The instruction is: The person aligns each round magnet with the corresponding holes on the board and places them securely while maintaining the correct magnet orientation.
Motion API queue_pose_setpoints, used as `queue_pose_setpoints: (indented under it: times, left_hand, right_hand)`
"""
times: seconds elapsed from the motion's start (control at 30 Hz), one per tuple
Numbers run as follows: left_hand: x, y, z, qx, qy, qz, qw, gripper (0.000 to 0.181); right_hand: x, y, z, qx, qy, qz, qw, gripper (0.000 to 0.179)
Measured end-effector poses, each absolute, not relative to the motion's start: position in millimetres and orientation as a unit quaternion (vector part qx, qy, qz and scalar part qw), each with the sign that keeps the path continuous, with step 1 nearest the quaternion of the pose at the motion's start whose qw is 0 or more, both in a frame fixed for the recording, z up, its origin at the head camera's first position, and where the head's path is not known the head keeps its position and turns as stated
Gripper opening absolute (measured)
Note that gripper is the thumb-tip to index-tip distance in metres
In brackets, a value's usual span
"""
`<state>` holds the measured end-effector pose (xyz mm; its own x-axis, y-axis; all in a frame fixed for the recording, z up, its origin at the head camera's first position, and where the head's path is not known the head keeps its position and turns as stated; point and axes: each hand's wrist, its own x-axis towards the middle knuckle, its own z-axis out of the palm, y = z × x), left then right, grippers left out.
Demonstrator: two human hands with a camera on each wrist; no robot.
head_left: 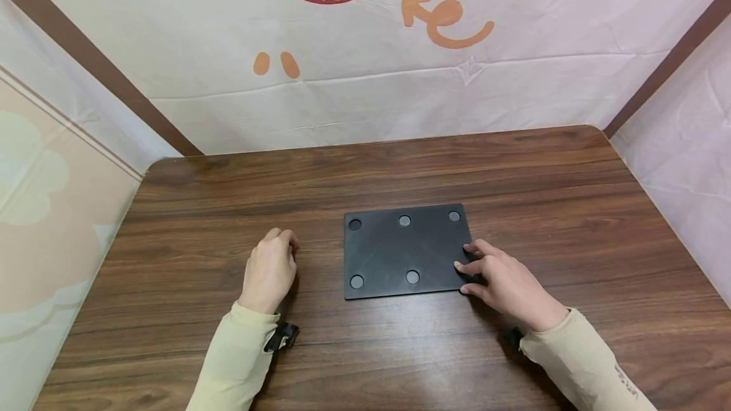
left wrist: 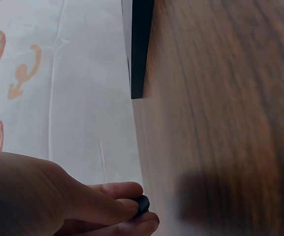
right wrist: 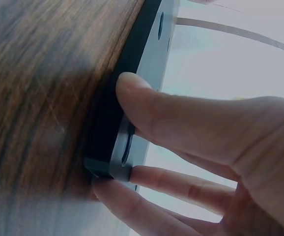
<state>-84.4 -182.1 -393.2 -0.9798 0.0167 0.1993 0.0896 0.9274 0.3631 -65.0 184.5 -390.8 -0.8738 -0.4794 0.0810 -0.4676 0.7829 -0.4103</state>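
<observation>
A black rectangular plate [head_left: 382,249] with round recesses near its edges lies flat on the wooden table. The recess at its far left corner looks darker than the other visible ones, which look grey. My right hand [head_left: 505,284] grips the plate's near right corner. Its thumb [right wrist: 137,96] presses the front edge, while other fingers touch the top and the right side. To the left of the plate, apart from it, my left hand [head_left: 270,271] pinches a small black round piece [left wrist: 143,204] between thumb and fingers. In the head view that piece is hidden.
The brown wood-grain table [head_left: 274,189] has rounded far corners. A white printed cloth [head_left: 365,106] hangs behind it, with more cloth at both sides. Dark wrist straps show under both sleeves.
</observation>
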Motion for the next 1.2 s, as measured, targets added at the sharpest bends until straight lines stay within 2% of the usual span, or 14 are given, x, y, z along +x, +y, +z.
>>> queue_pose_setpoints:
  times: [0.83,1.2]
  left_hand:
    - [-96,-155,-394,-0.075,-0.970,-0.196,0.125,0.019]
    - [-103,-144,-393,-0.089,-0.969,-0.197,0.116,0.019]
  right_hand:
    - [-65,185,-392,-0.251,0.943,-0.217,0.011,0.034]
    - [-66,185,-393,-0.250,0.944,-0.215,0.014,0.034]
